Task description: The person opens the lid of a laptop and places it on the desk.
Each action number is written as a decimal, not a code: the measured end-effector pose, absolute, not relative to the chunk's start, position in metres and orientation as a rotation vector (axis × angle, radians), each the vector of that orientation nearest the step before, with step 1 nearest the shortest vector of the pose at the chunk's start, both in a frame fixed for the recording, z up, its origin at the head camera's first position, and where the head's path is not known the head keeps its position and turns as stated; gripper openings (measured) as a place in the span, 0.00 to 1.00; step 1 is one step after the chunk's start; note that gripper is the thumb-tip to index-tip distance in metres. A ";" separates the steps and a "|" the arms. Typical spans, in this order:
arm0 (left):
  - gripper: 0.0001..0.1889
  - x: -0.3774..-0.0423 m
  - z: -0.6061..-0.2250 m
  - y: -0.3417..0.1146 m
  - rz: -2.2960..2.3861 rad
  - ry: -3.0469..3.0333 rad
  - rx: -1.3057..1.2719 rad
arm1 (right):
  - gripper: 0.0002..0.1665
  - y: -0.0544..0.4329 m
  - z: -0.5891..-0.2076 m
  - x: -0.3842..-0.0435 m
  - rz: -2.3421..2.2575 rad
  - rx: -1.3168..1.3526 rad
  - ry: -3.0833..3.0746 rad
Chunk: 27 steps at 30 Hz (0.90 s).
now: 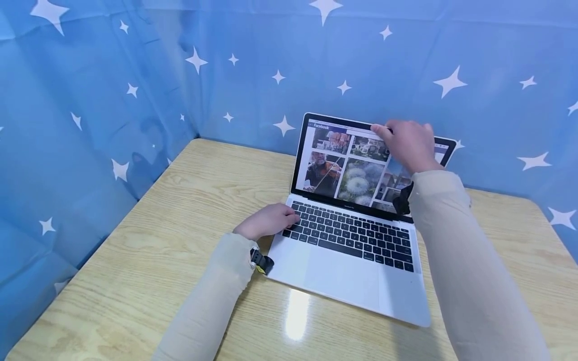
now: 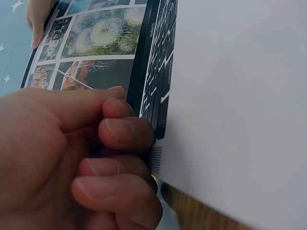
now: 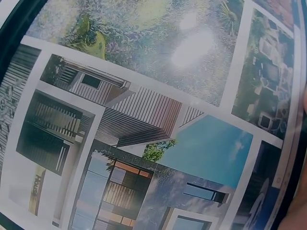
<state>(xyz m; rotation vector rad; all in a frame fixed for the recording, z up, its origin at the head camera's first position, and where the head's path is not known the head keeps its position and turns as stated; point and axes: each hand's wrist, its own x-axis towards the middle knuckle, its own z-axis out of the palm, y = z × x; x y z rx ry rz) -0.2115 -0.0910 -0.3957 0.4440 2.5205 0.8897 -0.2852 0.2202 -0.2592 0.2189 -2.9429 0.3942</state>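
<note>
A silver laptop (image 1: 343, 271) lies with its lid raised, and several photos under a "Facebook" heading show on its screen (image 1: 356, 168). At the top edge of the lid, right of its middle, my right hand (image 1: 413, 145) grips, thumb in front of the screen and the other fingers over the edge. My left hand (image 1: 268, 220) holds the left edge of the base beside the black keyboard (image 1: 352, 233). Its curled fingers (image 2: 124, 132) overlap the keyboard's corner in the left wrist view. Photos on the screen fill most of the right wrist view.
Under the laptop is a light wooden table (image 1: 180, 210) with rounded far corners. A blue curtain (image 1: 253, 45) with white stars hangs behind it and along its left side. Each wrist carries a dark strap, such as the left strap (image 1: 261, 260).
</note>
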 end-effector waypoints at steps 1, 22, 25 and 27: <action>0.19 -0.211 -0.396 -0.091 0.887 2.518 0.445 | 0.36 0.220 -0.260 -0.285 0.395 0.217 -2.946; 0.23 -0.202 -0.390 -0.094 0.921 2.487 0.460 | 0.37 0.225 -0.262 -0.293 0.407 0.216 -2.976; 0.24 -0.203 -0.391 -0.095 0.923 2.488 0.464 | 0.37 0.225 -0.264 -0.296 0.396 0.215 -2.974; 0.24 -0.203 -0.392 -0.096 0.928 2.486 0.458 | 0.38 0.224 -0.265 -0.298 0.394 0.214 -2.978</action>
